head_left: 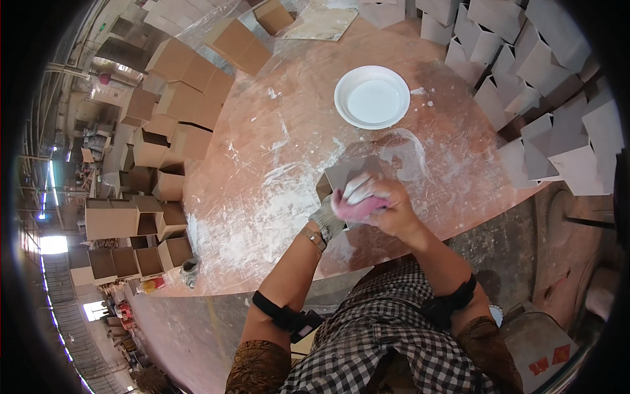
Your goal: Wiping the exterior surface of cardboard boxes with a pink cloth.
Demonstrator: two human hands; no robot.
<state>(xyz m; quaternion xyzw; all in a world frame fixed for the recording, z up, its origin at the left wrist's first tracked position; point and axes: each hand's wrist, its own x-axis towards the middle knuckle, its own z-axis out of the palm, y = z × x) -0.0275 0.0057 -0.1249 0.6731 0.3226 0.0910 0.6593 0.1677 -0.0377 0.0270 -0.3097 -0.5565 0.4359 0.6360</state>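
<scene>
My left hand [330, 218], in a grey knit glove, is at the near left side of a small cardboard box [354, 169] with a pale grey face. It steadies the box; its fingers are mostly hidden behind my right hand and the box. Above the box's near part, my right hand [388, 200] is closed round a soft pink cloth [357, 206], slightly blurred. White coating shows on the fingers of that hand. Beyond the box stands a round white basin [372, 97] with white contents.
The reddish-brown tabletop [256, 141] is smeared with white. Brown cardboard boxes [190, 98] are stacked along the left edge, with a crumpled grey glove [189, 272] at the near left corner. Pale-coated boxes [505, 85] crowd the right. A flat whitish board [320, 23] lies at the far edge.
</scene>
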